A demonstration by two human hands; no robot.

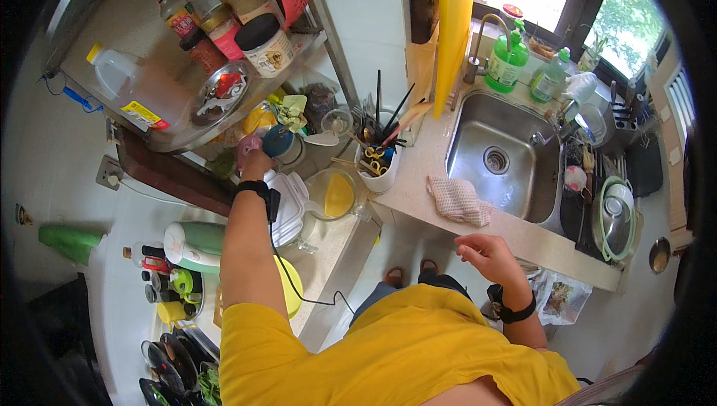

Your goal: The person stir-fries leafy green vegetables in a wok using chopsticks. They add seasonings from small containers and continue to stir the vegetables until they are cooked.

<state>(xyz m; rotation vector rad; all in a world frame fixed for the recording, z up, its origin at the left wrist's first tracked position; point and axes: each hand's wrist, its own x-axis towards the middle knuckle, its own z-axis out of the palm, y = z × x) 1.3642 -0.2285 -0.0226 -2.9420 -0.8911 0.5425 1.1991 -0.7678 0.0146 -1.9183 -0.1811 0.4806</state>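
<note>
My left hand reaches in beneath the shelf on the left, beside a pink item and a round container with a blue lid. Its fingers are mostly hidden, so its grip does not show. Under my wrist lies a white lidded box, and next to that stands a clear jug with something yellow in it. My right hand hangs in front of the counter edge, loosely curled with nothing in it. A checked cloth lies on the counter just beyond it.
A steel sink is set in the counter at the right, with green soap bottles behind. A white utensil holder stands at the counter's corner. Jars and bottles crowd the shelf. Stacked bowls stand right of the sink.
</note>
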